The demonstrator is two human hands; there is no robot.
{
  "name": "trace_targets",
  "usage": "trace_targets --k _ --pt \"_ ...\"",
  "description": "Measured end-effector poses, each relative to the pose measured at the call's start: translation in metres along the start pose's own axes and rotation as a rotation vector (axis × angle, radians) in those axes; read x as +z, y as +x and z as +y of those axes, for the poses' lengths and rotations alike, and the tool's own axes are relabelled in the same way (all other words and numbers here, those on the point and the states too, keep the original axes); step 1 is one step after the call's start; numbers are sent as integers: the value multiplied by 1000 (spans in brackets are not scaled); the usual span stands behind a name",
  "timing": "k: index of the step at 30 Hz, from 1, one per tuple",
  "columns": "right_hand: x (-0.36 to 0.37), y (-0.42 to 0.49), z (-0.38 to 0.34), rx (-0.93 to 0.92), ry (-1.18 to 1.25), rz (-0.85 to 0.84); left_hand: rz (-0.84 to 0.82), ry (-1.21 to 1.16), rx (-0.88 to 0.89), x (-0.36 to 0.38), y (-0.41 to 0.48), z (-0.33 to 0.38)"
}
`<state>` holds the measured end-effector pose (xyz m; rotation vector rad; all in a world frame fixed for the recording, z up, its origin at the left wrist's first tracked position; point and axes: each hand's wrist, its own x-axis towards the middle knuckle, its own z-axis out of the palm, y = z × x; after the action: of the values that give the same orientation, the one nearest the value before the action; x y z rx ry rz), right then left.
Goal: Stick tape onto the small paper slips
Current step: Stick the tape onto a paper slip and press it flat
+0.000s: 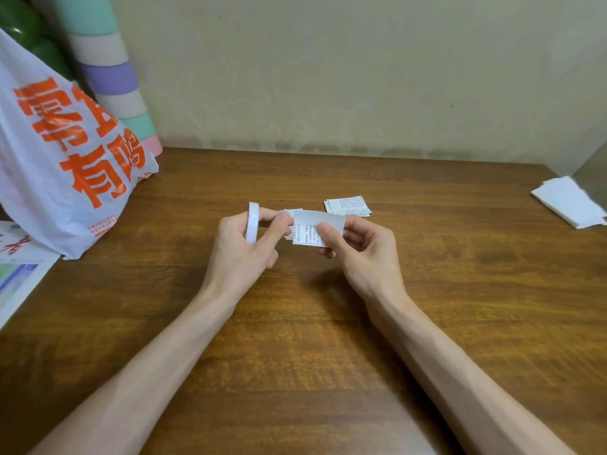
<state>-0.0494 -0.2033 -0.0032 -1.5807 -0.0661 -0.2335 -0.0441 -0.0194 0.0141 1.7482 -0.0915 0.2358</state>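
Tape roll and slip held side by side above the counter (295, 339).
The left hand (244, 244) grips the tape roll (252, 226), edge-on, just left of the paper slip (317, 229). The right hand (358, 247) pinches the slip's right end, its long axis running hand to hand.

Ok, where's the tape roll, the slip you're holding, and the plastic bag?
tape roll (252, 224): head view, white outer rim.
held slip (305, 228): head view, printed face.
plastic bag (39, 192): head view, printed front.
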Motion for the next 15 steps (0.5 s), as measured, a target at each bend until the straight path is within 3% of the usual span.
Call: trace_targets --k 10,15 --pt "1 0 0 -13 -13 -3 82 5 -37 -2 0 0" --pt "5 -3 -3 -29 -38 -69 -110 7 -48 0 -2 -1"
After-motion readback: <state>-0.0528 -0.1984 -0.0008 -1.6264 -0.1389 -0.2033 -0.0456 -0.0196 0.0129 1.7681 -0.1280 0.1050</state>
